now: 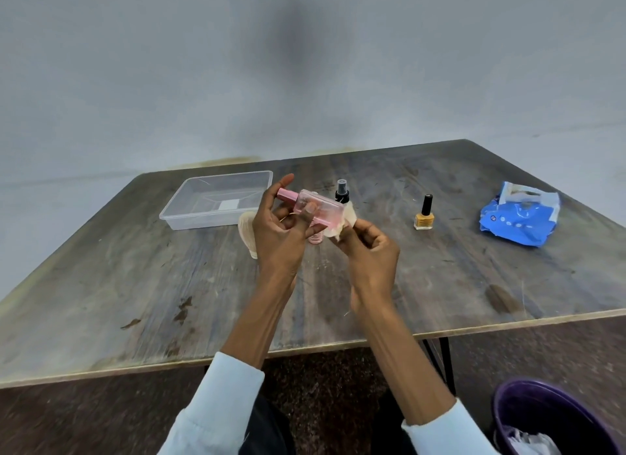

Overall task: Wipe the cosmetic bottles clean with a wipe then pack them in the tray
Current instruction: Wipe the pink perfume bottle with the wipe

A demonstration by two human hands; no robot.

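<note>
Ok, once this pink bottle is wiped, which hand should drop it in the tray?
Left. The left hand already holds the pink bottle, and the tray sits on its side. The right hand pinches the wipe.

The table [135, 285] is grey-brown streaked wood with dark stains and a pale edge. Near its far left corner the tray [189, 214] is clear plastic with a white label on its floor. The held bottle [316, 207] is see-through pink with a pink cap. The wipe [345, 222] is cream. The spray bottle [342, 192] has a black top. The nail polish [424, 217] is mustard yellow with a black cap. Toward the right edge the packet [518, 222] is blue and white. The sleeves [216, 410] are pale blue; the bin [548, 417] is purple.
</note>
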